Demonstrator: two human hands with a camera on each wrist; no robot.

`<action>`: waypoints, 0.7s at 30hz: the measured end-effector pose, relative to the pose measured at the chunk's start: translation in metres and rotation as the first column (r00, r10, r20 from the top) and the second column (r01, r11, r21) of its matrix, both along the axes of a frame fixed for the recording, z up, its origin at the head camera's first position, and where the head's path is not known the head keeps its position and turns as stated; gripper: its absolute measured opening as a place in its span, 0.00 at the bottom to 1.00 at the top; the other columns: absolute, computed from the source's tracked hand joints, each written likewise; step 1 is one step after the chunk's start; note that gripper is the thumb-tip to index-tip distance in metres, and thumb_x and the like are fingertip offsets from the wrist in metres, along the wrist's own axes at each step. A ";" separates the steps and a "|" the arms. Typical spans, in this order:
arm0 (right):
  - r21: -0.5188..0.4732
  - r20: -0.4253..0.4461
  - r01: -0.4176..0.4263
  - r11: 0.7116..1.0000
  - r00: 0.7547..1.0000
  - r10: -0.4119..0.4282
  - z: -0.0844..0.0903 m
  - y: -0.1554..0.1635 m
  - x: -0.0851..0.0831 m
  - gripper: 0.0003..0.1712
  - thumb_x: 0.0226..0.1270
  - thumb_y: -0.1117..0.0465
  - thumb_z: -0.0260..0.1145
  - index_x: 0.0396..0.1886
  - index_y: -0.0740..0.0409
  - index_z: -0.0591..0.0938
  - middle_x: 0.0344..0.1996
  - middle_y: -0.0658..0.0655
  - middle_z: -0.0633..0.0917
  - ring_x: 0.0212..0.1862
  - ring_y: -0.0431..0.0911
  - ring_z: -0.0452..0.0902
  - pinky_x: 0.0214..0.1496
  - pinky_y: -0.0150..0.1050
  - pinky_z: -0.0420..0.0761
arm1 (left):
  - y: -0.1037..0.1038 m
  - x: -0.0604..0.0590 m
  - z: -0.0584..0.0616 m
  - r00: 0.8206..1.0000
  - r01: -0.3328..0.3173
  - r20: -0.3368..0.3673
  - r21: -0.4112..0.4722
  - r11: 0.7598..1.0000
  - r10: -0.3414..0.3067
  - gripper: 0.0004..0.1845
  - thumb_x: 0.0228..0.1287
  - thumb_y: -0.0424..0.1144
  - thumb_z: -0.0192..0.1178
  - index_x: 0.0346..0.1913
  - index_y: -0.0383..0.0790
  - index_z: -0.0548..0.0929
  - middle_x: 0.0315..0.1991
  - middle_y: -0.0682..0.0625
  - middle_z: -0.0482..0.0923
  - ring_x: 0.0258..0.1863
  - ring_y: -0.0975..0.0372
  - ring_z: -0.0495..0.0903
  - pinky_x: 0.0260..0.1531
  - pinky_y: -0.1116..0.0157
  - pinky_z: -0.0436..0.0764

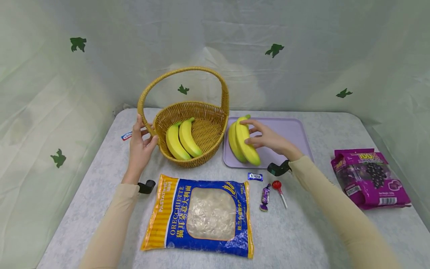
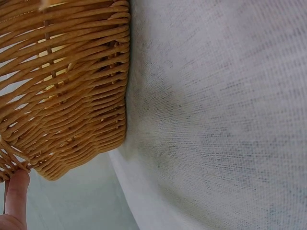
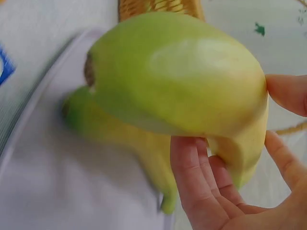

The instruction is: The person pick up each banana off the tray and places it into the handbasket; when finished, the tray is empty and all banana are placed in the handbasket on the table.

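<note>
- A bench (image 1: 302, 231) under a pale grey cloth stands before white draped sheeting dotted with small green shapes.
- A lilac tray (image 1: 295, 130) lies on the bench just right of a wicker basket (image 1: 205, 127) with a tall hoop handle.
- The bananas (image 1: 242, 141), a yellow pair with greenish tips, rest on the tray's left part, touching the right hand (image 1: 268, 140).
- The right hand's fingers (image 3: 192, 167) curl round the pair, thumb on the other side.
- The left hand (image 1: 141, 144) grips the basket's left rim where the handle starts, fingers wrapped on the wicker.
- Two more bananas (image 1: 183, 140) lie inside the basket.
- Nearer the person lie a blue and yellow pasta bag (image 1: 201, 215), two wrapped sweets (image 1: 264, 196), and a red lollipop (image 1: 278, 188).
- A purple bag (image 1: 369, 177) lies far right.
</note>
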State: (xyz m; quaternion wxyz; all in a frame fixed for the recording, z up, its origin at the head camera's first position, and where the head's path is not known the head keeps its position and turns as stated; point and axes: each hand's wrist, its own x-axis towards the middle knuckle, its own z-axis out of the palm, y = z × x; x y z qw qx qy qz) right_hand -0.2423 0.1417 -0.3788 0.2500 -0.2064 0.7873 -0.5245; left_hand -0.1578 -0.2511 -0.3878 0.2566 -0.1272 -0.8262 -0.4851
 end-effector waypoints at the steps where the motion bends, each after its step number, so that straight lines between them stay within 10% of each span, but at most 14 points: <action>1: -0.008 -0.001 -0.012 1.000 1.000 0.012 0.002 -0.003 0.001 0.38 0.65 0.61 0.65 0.73 0.46 0.61 0.62 0.66 0.64 0.57 0.58 0.69 0.51 0.50 0.78 | 0.000 0.000 0.000 1.000 -0.003 0.003 -0.001 1.000 0.003 0.46 0.65 0.21 0.52 0.76 0.62 0.46 0.57 0.26 0.61 0.53 0.41 0.68 0.49 0.76 0.72; 21: -0.080 -0.064 -0.178 0.981 0.983 0.173 0.023 -0.092 -0.004 0.37 0.65 0.59 0.65 0.72 0.40 0.63 0.55 0.62 0.69 0.40 0.51 0.74 0.43 0.53 0.77 | -0.019 -0.020 -0.029 1.000 -0.008 -0.005 0.012 1.000 0.009 0.43 0.68 0.27 0.54 0.76 0.63 0.46 0.59 0.34 0.63 0.52 0.51 0.69 0.47 0.76 0.73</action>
